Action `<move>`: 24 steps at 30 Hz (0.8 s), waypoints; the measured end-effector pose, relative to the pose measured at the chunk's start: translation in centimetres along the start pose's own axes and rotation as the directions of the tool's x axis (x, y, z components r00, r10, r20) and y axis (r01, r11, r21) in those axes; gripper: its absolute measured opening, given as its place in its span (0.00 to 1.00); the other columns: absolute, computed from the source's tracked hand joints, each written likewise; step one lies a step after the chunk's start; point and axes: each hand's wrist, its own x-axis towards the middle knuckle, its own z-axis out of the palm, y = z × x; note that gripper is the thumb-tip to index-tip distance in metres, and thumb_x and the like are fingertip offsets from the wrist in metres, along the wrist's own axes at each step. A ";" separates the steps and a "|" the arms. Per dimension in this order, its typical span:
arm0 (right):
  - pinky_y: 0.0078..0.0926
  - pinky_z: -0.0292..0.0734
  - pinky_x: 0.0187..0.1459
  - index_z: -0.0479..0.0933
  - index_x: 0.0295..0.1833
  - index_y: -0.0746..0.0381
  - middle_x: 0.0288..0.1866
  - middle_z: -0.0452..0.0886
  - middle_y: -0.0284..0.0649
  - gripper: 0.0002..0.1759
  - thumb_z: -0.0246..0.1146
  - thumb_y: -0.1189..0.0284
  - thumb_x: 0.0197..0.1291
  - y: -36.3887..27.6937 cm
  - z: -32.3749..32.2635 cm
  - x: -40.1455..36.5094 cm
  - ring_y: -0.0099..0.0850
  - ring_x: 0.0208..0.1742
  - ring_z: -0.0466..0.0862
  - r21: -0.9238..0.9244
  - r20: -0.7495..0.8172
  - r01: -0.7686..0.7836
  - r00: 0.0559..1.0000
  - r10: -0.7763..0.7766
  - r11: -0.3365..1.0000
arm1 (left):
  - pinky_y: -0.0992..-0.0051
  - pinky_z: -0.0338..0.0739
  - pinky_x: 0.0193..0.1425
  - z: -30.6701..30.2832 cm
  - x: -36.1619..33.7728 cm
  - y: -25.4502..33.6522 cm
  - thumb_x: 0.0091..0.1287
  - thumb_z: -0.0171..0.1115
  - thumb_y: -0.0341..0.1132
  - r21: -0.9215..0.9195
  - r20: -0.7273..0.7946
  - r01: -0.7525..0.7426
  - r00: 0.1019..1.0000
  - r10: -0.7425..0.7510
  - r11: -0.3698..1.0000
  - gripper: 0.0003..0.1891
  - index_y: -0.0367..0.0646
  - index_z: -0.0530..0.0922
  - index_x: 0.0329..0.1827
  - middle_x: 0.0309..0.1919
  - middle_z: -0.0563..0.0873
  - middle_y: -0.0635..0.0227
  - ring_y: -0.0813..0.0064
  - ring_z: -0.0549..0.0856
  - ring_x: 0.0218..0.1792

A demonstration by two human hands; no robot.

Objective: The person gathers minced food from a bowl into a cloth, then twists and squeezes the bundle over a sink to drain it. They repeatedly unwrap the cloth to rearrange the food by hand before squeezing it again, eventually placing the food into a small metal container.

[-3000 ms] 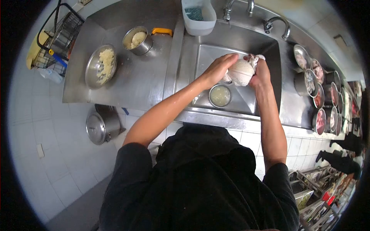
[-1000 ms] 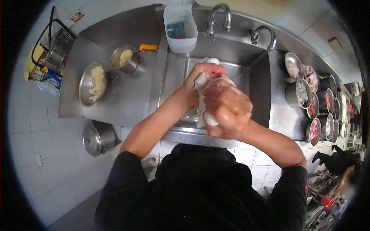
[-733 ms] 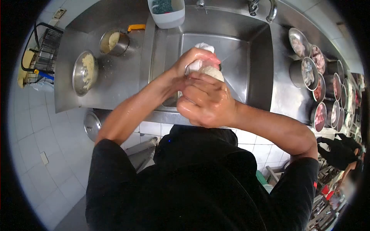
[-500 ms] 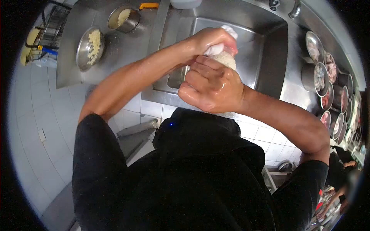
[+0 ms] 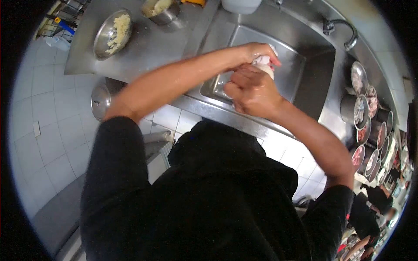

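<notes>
Over the steel sink, both my hands grip a wet white cloth bunched around a lump. My left hand is closed on the cloth's gathered upper end. Close below it, my right hand wraps the lower part, and its fingers hide most of the bundle. What lies inside the cloth cannot be made out now. My hands and forearms look wet.
On the left counter are a metal bowl of pale crumbly shreds and a pot with pale food. A white container sits behind the sink, near a faucet. Several metal pots holding meat line the right; people work beyond.
My right hand has turned and shifted around the cloth bundle, covering more of its lower part. The view has tilted, so the bowl and pot appear higher and the faucet shows more fully.
</notes>
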 end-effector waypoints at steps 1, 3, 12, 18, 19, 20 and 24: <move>0.29 0.79 0.40 0.73 0.27 0.61 0.24 0.76 0.39 0.12 0.66 0.77 0.33 0.3 -0.2 0.4 0.36 0.31 0.83 0.040 -0.034 -0.045 0.998 0.047 0.998 | 0.73 0.77 0.32 -0.7 0.0 0.0 0.58 0.69 0.43 -0.119 0.034 0.036 0.999 -0.032 0.992 0.14 0.42 0.82 0.23 0.26 0.86 0.63 0.72 0.85 0.27; 0.30 0.79 0.37 0.76 0.29 0.61 0.26 0.79 0.41 0.08 0.64 0.81 0.38 0.2 -0.9 1.2 0.37 0.28 0.82 0.175 -0.207 -0.312 0.916 0.345 0.934 | 0.72 0.79 0.36 -1.0 -0.2 -0.4 0.63 0.66 0.47 -0.290 0.035 -0.060 0.997 0.074 0.955 0.16 0.42 0.82 0.29 0.28 0.87 0.63 0.72 0.85 0.28; 0.49 0.81 0.50 0.75 0.47 0.66 0.42 0.83 0.51 0.17 0.46 0.66 0.65 7.0 0.0 -3.1 0.46 0.44 0.84 0.995 0.069 -0.063 -0.084 0.994 -0.075 | 0.66 0.74 0.61 -0.5 -3.2 -1.4 0.73 0.50 0.44 -0.189 -0.257 -0.305 0.933 0.253 0.933 0.15 0.43 0.78 0.50 0.47 0.83 0.66 0.73 0.81 0.52; 0.50 0.80 0.55 0.73 0.54 0.64 0.51 0.79 0.51 0.18 0.43 0.66 0.71 8.2 0.3 -6.7 0.46 0.51 0.82 0.973 0.210 0.125 -0.151 0.966 -0.192 | 0.72 0.69 0.64 -1.3 -6.6 -1.5 0.72 0.50 0.42 -0.131 0.077 -0.424 0.897 0.436 0.896 0.26 0.40 0.65 0.71 0.55 0.80 0.64 0.73 0.77 0.57; 0.50 0.80 0.56 0.73 0.54 0.64 0.52 0.79 0.51 0.18 0.43 0.66 0.71 7.5 0.2 -6.7 0.46 0.51 0.82 0.967 0.235 0.140 -0.167 0.957 -0.213 | 0.72 0.69 0.63 -1.4 -7.4 -1.8 0.73 0.51 0.40 0.068 0.020 -0.436 0.900 0.436 0.897 0.31 0.41 0.57 0.76 0.58 0.78 0.62 0.74 0.78 0.56; 0.50 0.80 0.56 0.73 0.54 0.64 0.52 0.79 0.51 0.19 0.43 0.65 0.72 6.9 0.3 -6.5 0.46 0.51 0.82 0.959 0.265 0.155 -0.184 0.947 -0.238 | 0.72 0.70 0.62 -1.5 -8.3 -1.9 0.73 0.51 0.39 0.211 0.013 -0.484 0.870 0.493 0.849 0.31 0.42 0.56 0.77 0.58 0.79 0.62 0.74 0.78 0.55; 0.50 0.80 0.55 0.73 0.55 0.66 0.50 0.80 0.51 0.19 0.43 0.65 0.72 5.5 1.1 -7.1 0.46 0.51 0.83 0.953 0.272 0.178 -0.141 0.952 -0.246 | 0.74 0.76 0.53 -2.0 -9.6 -2.2 0.76 0.49 0.38 0.421 -0.031 -0.561 0.777 0.629 0.713 0.22 0.42 0.66 0.70 0.50 0.82 0.62 0.75 0.81 0.48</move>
